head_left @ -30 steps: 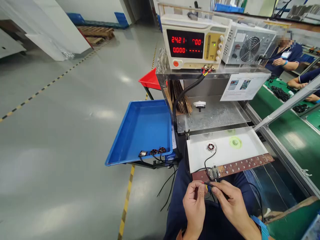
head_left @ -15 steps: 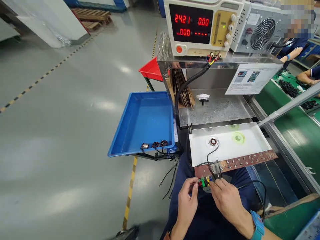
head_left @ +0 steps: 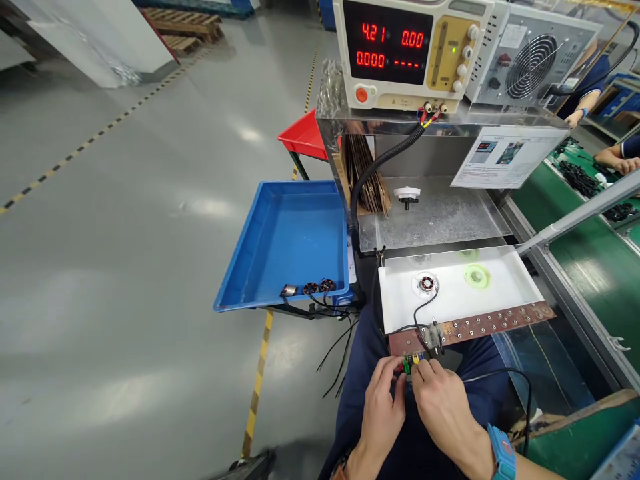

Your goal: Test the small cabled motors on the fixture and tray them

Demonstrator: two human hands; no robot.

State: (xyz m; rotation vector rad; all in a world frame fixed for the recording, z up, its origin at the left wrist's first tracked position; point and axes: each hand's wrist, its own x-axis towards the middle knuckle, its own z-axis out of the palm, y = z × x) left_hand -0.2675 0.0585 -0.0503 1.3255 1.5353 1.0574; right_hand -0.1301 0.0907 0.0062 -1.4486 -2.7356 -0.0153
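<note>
Between my hands is a small row of coloured clips point(head_left: 413, 362), green and yellow, with red and blue at its ends. My left hand point(head_left: 384, 403) is closed, thumb and fingertips pinching the red end. My right hand point(head_left: 443, 399) is closed too, its fingertips pressed against the yellow and blue end; whether a wire is between them is hidden. Just beyond lies a brown strip with metal eyelets point(head_left: 480, 327), with a clear block point(head_left: 434, 335) on it. A small round motor point(head_left: 427, 285) sits on the white board point(head_left: 400, 310), its black cable running towards my hands.
A blue tray point(head_left: 300, 233) at the left holds several motors point(head_left: 311, 289) with cables hanging over its edge. Above the board stands a power supply point(head_left: 390, 47) with lit red digits. A white and black part point(head_left: 407, 195) rests on the metal shelf. Another person's hand point(head_left: 627, 165) is at right.
My right hand has shifted slightly left, closer to my left hand and over the blue end of the clips. The power supply's digits read differently.
</note>
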